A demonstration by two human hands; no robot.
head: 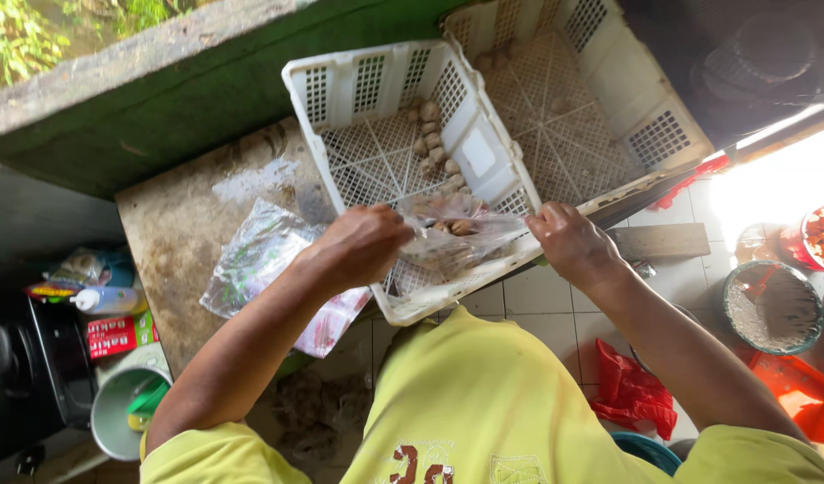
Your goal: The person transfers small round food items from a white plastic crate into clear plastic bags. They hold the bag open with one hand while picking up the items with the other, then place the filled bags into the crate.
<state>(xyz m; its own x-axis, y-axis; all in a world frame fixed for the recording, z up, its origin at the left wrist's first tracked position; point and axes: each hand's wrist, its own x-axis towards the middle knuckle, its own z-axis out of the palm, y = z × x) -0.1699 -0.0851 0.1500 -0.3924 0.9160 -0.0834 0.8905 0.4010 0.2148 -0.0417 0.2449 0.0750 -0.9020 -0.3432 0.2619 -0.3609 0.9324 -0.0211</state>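
**Two hands on a clear bag above a white crate**

The left hand (362, 244) is clenched on the near end of a clear plastic bag (457, 235), knuckles up, just left of the picture's centre. The right hand (569, 244), at 3 o'clock from the bag, grips the bag's other end with its fingers curled over the film. The bag hangs stretched between the two hands and holds a few small brown round pieces (461, 227); what they are cannot be told.

Under the bag sits a white slotted plastic crate (340, 85), its near rim overhanging the edge of the worn counter (174, 233). At 12 o'clock from the bag, a loose row of the same brown lumps (432, 139) lies along the crate's right wall. A second white crate (609, 63) stands touching it at 2 o'clock.

At 9 o'clock from the left hand, a stack of flat printed plastic bags (255, 260) lies on the counter. At 5 o'clock from the right hand, a crumpled red plastic bag (631, 394) lies on the tiled floor. A round bowl of pale powder (770, 309) stands at 3 o'clock, well apart.
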